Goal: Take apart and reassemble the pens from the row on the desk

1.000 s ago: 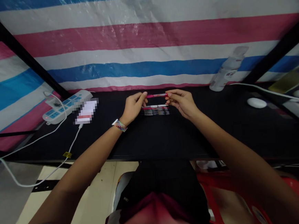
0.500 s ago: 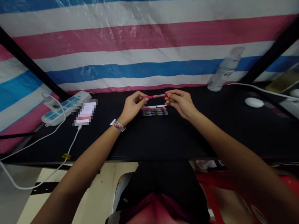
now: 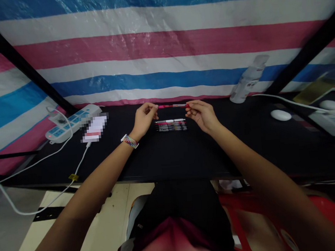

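A slim red-and-pink pen (image 3: 171,106) with a pale middle section spans level between my two hands. My left hand (image 3: 144,121), wearing a multicoloured woven wristband (image 3: 130,140), has thumb and fingers pinched at the pen's left tip. At the other end, my right hand (image 3: 203,114) grips the red end between thumb and forefinger. Just nearer to me than the held pen, several pens (image 3: 171,126) lie side by side in a row on the black tabletop (image 3: 170,156). A white one is at the far side, with a pink-red one beside it.
A power strip (image 3: 73,123) and a phone on a charging cable (image 3: 94,129) are at the left. To the right stand a clear bottle (image 3: 249,79) and a white computer mouse (image 3: 280,115). Another bottle (image 3: 321,86) lies tilted farther right. Striped sheeting (image 3: 161,44) hangs behind the table.
My left fingers have slid left along the pen, baring more of its pink end. The held pen sits a little farther from the row. The whole view has shifted slightly.
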The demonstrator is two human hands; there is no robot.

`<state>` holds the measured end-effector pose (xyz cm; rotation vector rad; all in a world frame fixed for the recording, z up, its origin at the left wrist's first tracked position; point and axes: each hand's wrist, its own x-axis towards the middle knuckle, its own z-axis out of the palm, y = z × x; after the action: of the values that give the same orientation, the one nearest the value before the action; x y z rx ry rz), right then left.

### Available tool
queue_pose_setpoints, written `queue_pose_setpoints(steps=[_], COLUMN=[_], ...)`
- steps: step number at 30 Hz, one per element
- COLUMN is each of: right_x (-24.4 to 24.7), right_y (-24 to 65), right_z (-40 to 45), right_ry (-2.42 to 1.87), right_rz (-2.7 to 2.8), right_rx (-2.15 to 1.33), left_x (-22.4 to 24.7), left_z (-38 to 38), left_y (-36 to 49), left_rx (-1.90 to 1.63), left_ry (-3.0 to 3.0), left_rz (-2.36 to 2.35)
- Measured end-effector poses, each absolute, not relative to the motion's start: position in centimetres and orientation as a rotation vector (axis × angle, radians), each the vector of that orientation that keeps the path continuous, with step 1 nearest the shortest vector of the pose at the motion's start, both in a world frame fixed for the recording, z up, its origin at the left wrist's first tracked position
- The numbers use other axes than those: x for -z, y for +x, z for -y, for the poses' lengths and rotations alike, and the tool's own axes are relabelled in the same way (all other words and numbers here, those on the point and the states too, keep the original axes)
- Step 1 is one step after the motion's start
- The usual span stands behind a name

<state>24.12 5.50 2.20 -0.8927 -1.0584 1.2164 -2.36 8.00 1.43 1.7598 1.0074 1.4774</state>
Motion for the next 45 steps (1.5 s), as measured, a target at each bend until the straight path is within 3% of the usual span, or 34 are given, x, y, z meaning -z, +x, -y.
queue_pose_setpoints(steps=[36,45], right_x=[-2.2,-2.0], right_y=[24.7,23.8], right_z=[-6.1,-5.3], right_ry=[-0.908,-0.876], right_rz=[0.897,1.127], right_rx=[-1.095,-1.224], left_x=[-1.7,-1.7], left_z=[-8.2,-7.3], left_y=[-2.4,-2.1], left_rx=[-1.551,-1.324], left_ry=[1.594,1.687], left_rz=[-0.986,-0.941])
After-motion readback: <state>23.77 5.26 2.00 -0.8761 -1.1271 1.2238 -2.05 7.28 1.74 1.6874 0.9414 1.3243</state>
